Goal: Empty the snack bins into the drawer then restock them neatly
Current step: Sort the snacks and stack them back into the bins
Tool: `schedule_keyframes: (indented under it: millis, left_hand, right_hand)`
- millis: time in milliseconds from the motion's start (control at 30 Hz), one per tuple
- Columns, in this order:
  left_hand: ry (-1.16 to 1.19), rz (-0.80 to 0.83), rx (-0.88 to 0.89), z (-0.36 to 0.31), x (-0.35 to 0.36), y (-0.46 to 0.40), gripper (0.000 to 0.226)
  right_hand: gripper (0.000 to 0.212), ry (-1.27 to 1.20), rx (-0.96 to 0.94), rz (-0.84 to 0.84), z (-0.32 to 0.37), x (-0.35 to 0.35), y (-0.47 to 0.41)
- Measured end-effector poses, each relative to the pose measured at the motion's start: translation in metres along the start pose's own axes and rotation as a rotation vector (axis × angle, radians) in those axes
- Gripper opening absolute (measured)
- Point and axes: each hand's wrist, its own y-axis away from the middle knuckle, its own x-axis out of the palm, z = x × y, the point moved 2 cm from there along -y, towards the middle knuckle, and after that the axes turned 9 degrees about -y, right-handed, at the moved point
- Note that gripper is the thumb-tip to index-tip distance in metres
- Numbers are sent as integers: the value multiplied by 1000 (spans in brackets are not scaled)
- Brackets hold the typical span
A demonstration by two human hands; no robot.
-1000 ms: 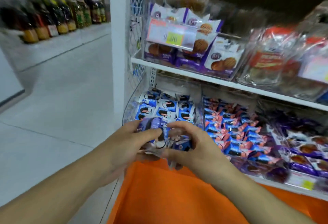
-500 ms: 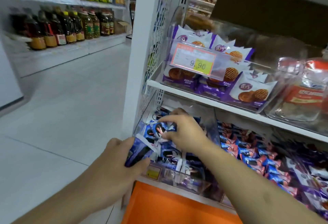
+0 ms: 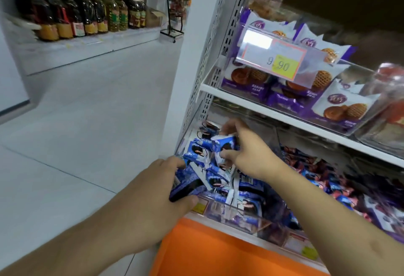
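A clear plastic snack bin (image 3: 240,214) on the lower shelf holds several blue cookie packets (image 3: 249,204). My left hand (image 3: 161,192) grips a small stack of blue packets (image 3: 188,184) at the bin's front left corner. My right hand (image 3: 247,151) reaches into the bin and pinches one blue packet (image 3: 225,143) near the back. An orange drawer (image 3: 207,251) sits open below the shelf; its inside is mostly out of sight.
More bins of blue-and-red packets (image 3: 310,166) stand to the right. The upper shelf carries purple waffle-cookie bags (image 3: 341,109) behind a price tag (image 3: 273,59). White perforated upright (image 3: 209,46) bounds the left side. Bottles (image 3: 87,15) line a shelf across the aisle floor.
My right hand has pushed further back into the bin with a blue packet. My left hand stays at the front corner with its stack. The view has come closer.
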Motion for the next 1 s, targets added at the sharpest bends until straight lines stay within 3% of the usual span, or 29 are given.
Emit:
schedule_keyframes:
  millis: [100,233,367,433,533,667,767,867,900,1000]
  left_hand:
    - [12,-20,18,-1,0,0,62]
    - [5,-29,22,-3,0,-2,61]
    - [4,-34,19,3,2,-4,66]
    - [1,-37,23,5,2,-4,66]
    - [-13,-47,33,5,2,-5,58]
    - [-40,-77,46,1,0,-6,50]
    - [-41,-109,80,0,0,-7,52]
    - [-34,-145,110,-2,-1,-8,56]
    - [-34,-158,120,-4,-2,-8,57]
    - [-90,-163,161,-11,0,-11,62]
  right_hand:
    - [33,-45,8,120,-3,0,13]
    - [35,403,-119,310,-14,16,13]
    - [59,557,-104,115,-16,24,18]
    - [43,553,-91,38,-19,25,22]
    - [21,533,-111,61,-26,26,30]
    - [25,668,-211,26,-32,27,39]
    - [30,407,-130,-9,-10,21,51]
    - [34,-308,-40,161,28,18,78]
    - [38,-357,-74,213,37,21,86]
    - [37,-39,-244,116,38,30,93]
